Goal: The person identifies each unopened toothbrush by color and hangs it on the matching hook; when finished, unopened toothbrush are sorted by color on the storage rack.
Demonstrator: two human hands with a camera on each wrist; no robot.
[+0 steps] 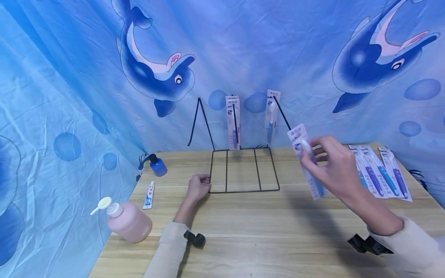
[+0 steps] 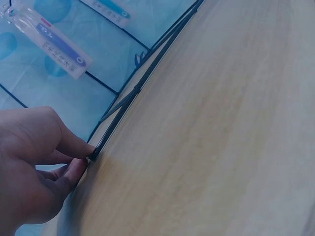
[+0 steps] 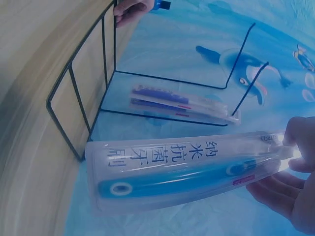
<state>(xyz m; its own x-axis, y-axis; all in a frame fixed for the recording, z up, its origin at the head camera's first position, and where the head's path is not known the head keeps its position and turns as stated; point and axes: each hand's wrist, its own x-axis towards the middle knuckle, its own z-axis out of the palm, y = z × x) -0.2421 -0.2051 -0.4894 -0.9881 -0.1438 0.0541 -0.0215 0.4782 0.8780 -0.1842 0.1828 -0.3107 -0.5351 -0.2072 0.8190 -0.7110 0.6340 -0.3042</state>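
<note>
My right hand [image 1: 332,166] pinches a packaged blue toothbrush [image 3: 167,172] by its upper part, in front of the black wire rack [image 1: 243,192]. In the head view the pack's top overlaps the tip of the rack's right hook [image 1: 284,117]. At the rack's front left corner, my left hand [image 1: 199,187] grips the wire between thumb and fingers [image 2: 76,147]. Purple toothbrush packs [image 1: 233,127] hang on the middle hook. A blue toothbrush pack [image 1: 271,119] hangs on the right one. The left hook [image 1: 195,121] carries nothing.
Several packaged toothbrushes [image 1: 380,173] lie fanned out on the table's right side. At the left stand a pink pump bottle [image 1: 130,222] and a blue bottle [image 1: 158,166], with a toothpaste tube [image 1: 149,195] between them. A dolphin-print curtain [image 1: 260,46] hangs behind the table [image 1: 250,239].
</note>
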